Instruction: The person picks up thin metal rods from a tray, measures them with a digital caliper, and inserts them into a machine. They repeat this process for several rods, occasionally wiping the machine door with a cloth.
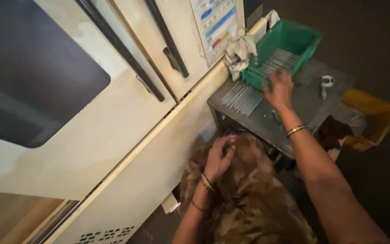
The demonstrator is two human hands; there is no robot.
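My right hand (278, 89) reaches out over a small grey metal table (305, 101), its fingers at the near rim of a green plastic bin (290, 38) that holds several thin metal rods (280, 60). More rods (242, 97) lie in a row on the table just left of that hand. Whether the hand grips a rod cannot be made out. My left hand (220, 156) is low, near my body, its fingers curled against camouflage-patterned cloth (249, 199). Both wrists wear bangles.
A large cream machine cabinet (127, 122) with a dark window and black handles fills the left. A crumpled grey rag (239, 53) hangs by the bin. A small white clip-like part (326, 82) lies on the table, and a yellow-brown box (373, 115) stands beyond it.
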